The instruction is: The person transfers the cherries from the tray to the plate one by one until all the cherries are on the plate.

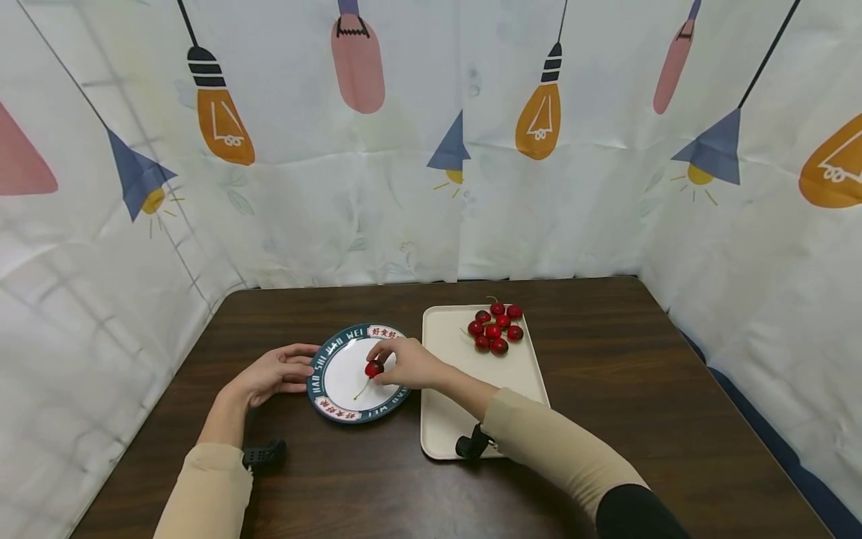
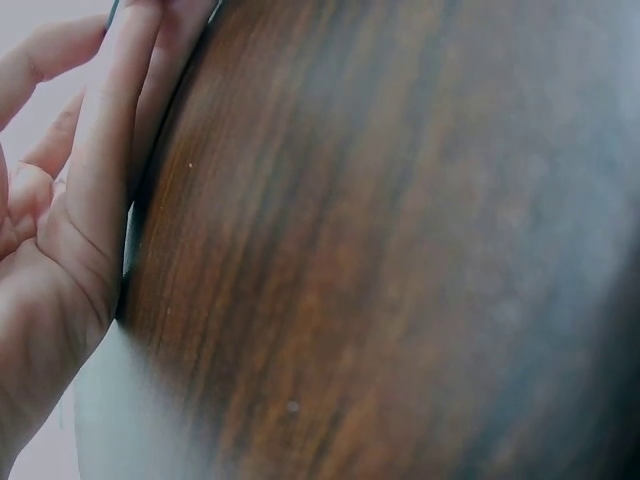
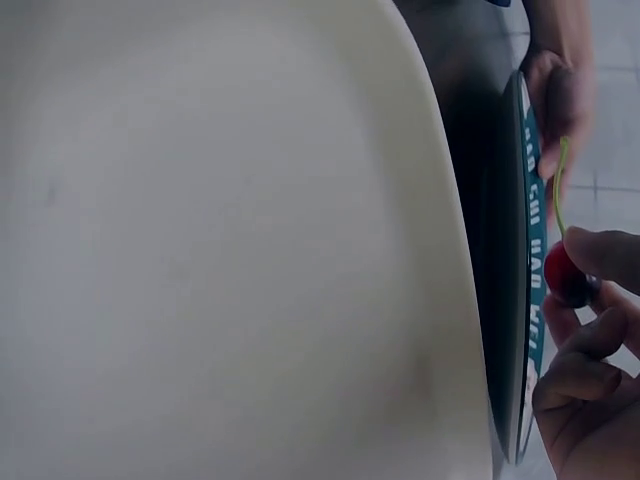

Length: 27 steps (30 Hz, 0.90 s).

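Over a round white plate (image 1: 340, 374) with a dark teal lettered rim, my right hand (image 1: 414, 364) pinches a dark red cherry (image 1: 374, 368) between thumb and fingers. The cherry's green stem points down toward the plate in the head view. In the right wrist view the same cherry (image 3: 568, 272) shows clearly at the fingertips. My left hand (image 1: 276, 372) rests against the plate's left edge, its fingers fairly straight. In the left wrist view, the left hand (image 2: 75, 190) lies along that rim. A cream rectangular tray (image 1: 444, 427) stands right of the plate, under my right forearm.
Several cherries (image 1: 494, 332) lie clustered at the tray's far right part. Everything stands on a dark wooden table (image 1: 626, 374). A printed white curtain (image 1: 404, 224) hangs behind the table and along both sides.
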### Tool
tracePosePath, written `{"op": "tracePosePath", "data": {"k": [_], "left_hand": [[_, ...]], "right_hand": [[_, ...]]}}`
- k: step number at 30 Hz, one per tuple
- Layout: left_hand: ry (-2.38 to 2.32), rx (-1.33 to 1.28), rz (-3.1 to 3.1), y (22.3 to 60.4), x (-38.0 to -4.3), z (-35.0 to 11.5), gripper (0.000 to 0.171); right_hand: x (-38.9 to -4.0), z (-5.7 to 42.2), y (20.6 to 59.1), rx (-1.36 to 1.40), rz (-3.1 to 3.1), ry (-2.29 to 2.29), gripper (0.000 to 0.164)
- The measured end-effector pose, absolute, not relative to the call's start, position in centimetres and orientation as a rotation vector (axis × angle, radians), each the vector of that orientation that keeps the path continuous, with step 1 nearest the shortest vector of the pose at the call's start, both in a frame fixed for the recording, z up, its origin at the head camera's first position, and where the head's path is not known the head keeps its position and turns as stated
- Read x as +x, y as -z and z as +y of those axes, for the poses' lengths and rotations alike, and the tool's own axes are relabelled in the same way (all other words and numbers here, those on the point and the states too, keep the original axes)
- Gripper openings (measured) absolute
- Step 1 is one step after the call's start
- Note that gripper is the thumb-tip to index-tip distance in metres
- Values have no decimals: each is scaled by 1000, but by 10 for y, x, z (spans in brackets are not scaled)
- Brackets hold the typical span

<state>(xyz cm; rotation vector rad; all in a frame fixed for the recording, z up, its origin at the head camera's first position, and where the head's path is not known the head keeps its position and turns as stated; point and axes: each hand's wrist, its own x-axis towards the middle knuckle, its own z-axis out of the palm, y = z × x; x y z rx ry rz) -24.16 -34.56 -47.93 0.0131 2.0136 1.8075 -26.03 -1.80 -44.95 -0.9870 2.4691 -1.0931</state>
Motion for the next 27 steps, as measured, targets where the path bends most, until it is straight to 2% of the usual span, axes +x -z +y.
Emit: {"op": "tracePosePath", "data": {"k": [13,18,27], "left_hand": [[-1802,-2,2032,477,-239,-346,61],[-1798,7,2036,479,-239,-344,60],[-1799,15,2037,481,-241,-345,59]], "right_hand": [[-258,-41,450,-1035,2462,1111,35],[-258,-39,445,-1012,2465,1123,40],[-266,-23,443,-965,2478,1141,37]]}}
